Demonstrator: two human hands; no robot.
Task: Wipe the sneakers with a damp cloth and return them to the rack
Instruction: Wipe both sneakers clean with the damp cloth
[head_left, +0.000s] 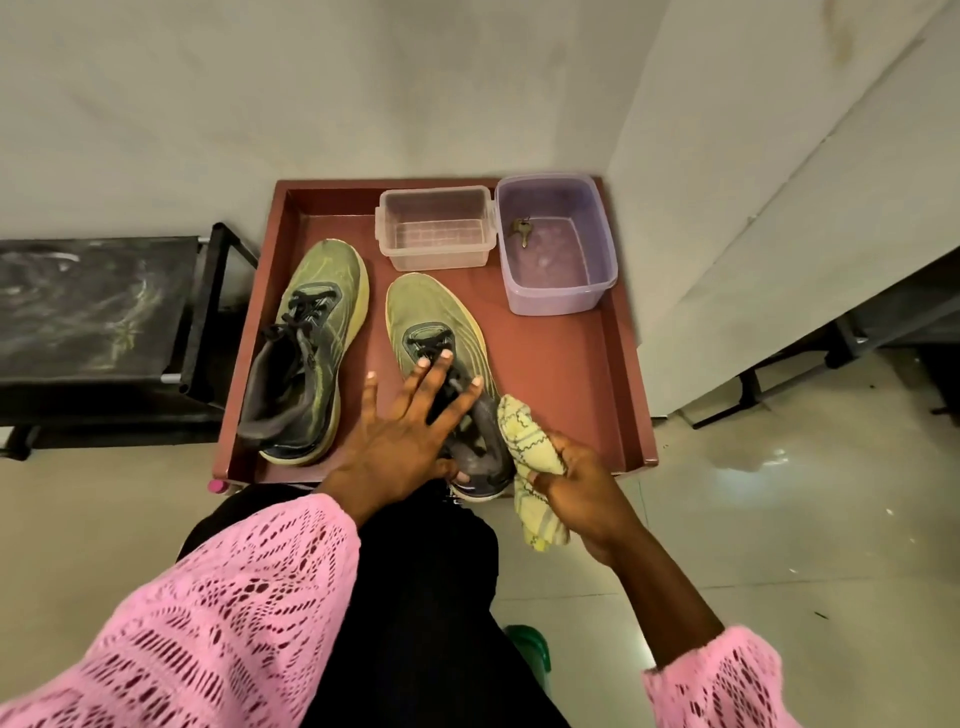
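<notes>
Right sneaker (441, 332) lying centre frame in red tray (621, 364), toe pointing up-frame | my left hand (405, 431) spreading wide over its laces | my right hand (576, 488) gripping yellow cloth (524, 431), touching heel, nearer for wiping

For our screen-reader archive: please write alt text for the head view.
A person's left hand steadies the right sneaker on a red tray while the right hand presses a yellow cloth against its heel. The other sneaker and two plastic tubs sit alongside.
</notes>
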